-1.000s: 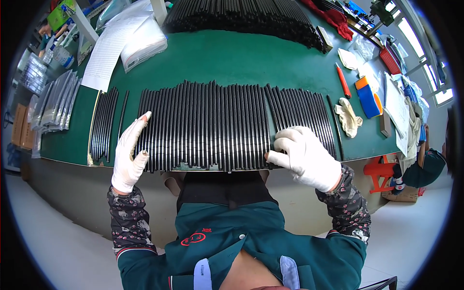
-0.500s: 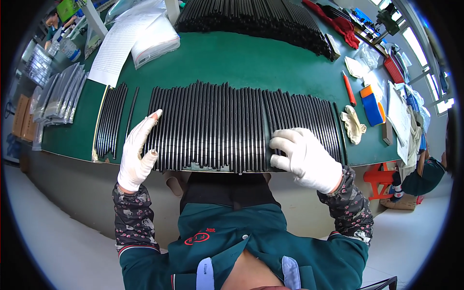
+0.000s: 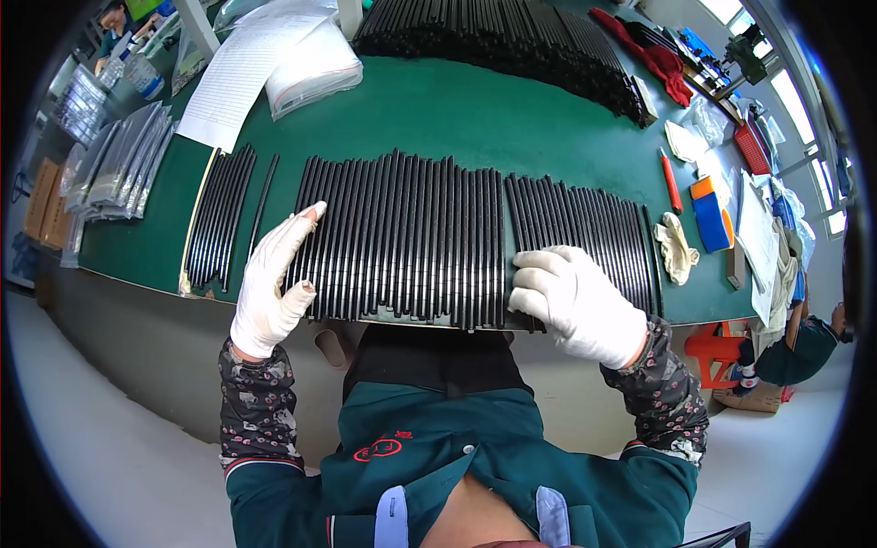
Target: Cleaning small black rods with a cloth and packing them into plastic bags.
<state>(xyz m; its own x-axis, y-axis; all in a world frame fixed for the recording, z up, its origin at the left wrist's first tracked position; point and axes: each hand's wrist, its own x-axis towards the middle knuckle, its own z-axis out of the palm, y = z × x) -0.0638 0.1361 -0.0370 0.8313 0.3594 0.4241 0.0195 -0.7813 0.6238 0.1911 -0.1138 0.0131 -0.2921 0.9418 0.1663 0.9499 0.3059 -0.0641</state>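
A wide row of slim black rods (image 3: pixel 393 237) lies side by side on the green table in front of me. My left hand (image 3: pixel 274 281), in a white glove with bare thumb and fingertip, rests along the row's left edge, fingers stretched and thumb apart. To the right of a narrow gap is a second group of black rods (image 3: pixel 594 224). My gloved right hand (image 3: pixel 575 306) lies over its near left part, fingers curled down and together; what is under them is hidden. A single rod (image 3: pixel 263 205) and a small bunch of rods (image 3: pixel 219 219) lie left of my left hand.
A big pile of black rods (image 3: pixel 493 46) fills the far side. Papers (image 3: pixel 233 87) and bagged bundles (image 3: pixel 119 169) sit at left. At right are an orange-handled tool (image 3: pixel 670 183), a blue-and-orange block (image 3: pixel 711 217) and a loose glove (image 3: pixel 676 248). People sit at far left and right.
The whole view has shifted slightly, so the table's things appear further right. Both hands keep nearly the same places against the rods.
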